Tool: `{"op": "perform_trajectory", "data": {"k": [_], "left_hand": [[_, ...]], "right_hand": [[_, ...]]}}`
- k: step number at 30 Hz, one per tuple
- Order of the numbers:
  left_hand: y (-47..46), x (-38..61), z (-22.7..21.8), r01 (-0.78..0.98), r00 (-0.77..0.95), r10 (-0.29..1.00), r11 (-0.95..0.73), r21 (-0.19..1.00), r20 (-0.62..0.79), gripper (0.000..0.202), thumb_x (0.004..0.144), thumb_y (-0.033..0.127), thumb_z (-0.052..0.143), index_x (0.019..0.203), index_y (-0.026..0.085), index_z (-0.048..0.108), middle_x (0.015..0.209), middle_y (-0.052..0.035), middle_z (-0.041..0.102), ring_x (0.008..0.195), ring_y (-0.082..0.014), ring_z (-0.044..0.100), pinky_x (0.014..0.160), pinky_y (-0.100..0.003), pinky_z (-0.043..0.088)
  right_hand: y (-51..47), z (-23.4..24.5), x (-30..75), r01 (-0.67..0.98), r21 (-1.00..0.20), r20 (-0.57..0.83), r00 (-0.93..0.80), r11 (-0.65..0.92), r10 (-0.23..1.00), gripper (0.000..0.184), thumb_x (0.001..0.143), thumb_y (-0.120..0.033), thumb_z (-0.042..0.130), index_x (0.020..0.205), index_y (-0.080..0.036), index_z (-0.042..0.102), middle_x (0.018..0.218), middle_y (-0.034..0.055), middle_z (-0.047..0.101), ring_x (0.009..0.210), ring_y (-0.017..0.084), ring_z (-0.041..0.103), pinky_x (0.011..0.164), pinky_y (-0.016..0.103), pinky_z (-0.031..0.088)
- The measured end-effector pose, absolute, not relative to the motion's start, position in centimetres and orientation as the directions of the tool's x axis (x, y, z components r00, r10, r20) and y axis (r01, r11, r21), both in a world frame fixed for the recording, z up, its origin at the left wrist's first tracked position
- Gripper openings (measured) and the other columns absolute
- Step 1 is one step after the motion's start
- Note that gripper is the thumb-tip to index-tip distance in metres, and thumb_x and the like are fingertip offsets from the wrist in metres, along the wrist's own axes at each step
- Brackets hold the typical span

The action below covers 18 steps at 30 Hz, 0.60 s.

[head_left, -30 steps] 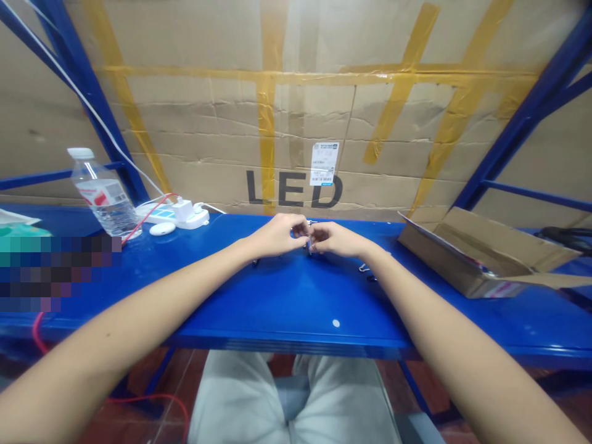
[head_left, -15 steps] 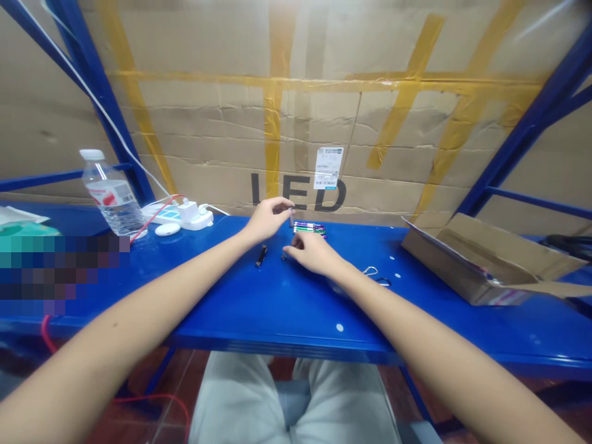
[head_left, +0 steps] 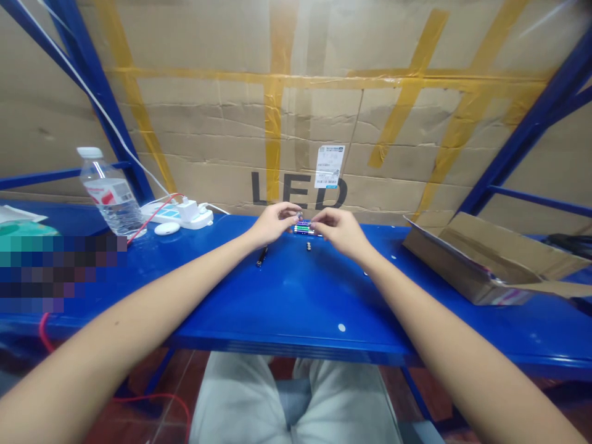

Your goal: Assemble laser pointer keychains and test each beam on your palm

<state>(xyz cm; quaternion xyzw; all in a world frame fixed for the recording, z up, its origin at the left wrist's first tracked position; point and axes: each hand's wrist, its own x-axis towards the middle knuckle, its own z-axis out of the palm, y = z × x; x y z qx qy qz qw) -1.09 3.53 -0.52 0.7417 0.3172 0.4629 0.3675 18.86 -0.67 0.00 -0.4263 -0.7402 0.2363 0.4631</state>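
My left hand (head_left: 274,224) pinches a tiny metallic-looking part (head_left: 300,216) between its fingertips. My right hand (head_left: 337,230) faces it, with fingertips close by, and I cannot tell if they hold anything. Just below both hands lies a small bundle of green and purple sticks (head_left: 303,229), partly hidden by my fingers. A short black cylinder (head_left: 261,255) lies below my left hand, and a small dark-and-metal piece (head_left: 308,245) lies below the gap between my hands. All of these rest on a blue metal bench (head_left: 287,302).
Left of my hands stand a plastic water bottle (head_left: 111,192), a white power strip (head_left: 185,217) with plugged-in cables, and a small white round object (head_left: 167,229). An open cardboard box (head_left: 476,262) lies at right. Taped cardboard (head_left: 393,123) backs the bench between blue shelf uprights.
My right hand has risen from the bench surface to meet my left hand above the stick bundle. My left hand has moved slightly right, and the small piece below them is now uncovered.
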Motion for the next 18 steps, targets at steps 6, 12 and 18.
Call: {"op": "perform_trajectory", "data": {"k": [6,12,18], "left_hand": [[2.6,-0.5,-0.4,0.241,0.449,0.741,-0.639,0.730,0.500,0.024,0.085,0.023,0.065,0.105,0.012,0.070,0.104,-0.0104,0.074,0.091,-0.0177,0.066,0.081,-0.033,0.053],[1.9,-0.4,0.1,0.275,0.495,0.693,-0.698,0.662,0.524,0.025,0.084,0.024,0.067,0.106,0.014,0.071,0.105,-0.0088,0.074,0.089,-0.0176,0.067,0.081,-0.032,0.052],[1.9,-0.5,0.1,0.277,0.528,0.666,-0.722,0.634,0.527,0.021,0.084,0.023,0.066,0.103,0.015,0.071,0.105,-0.0077,0.075,0.098,-0.0196,0.068,0.090,-0.034,0.052]], "right_hand": [[0.0,0.2,19.6,0.403,-0.735,0.544,-0.129,0.545,0.829,0.015,0.076,-0.032,0.068,0.078,-0.017,0.066,0.072,0.0047,0.066,0.069,0.018,0.059,0.065,0.032,0.047],[-0.2,0.0,19.6,0.435,-0.704,0.542,-0.182,0.562,0.820,0.014,0.078,-0.030,0.065,0.080,-0.017,0.067,0.069,0.0028,0.064,0.064,0.016,0.055,0.062,0.031,0.043],[-0.3,-0.2,19.6,0.440,-0.698,0.528,-0.215,0.564,0.821,0.013,0.077,-0.030,0.066,0.079,-0.017,0.067,0.070,0.0027,0.066,0.066,0.016,0.057,0.062,0.030,0.044]]}}
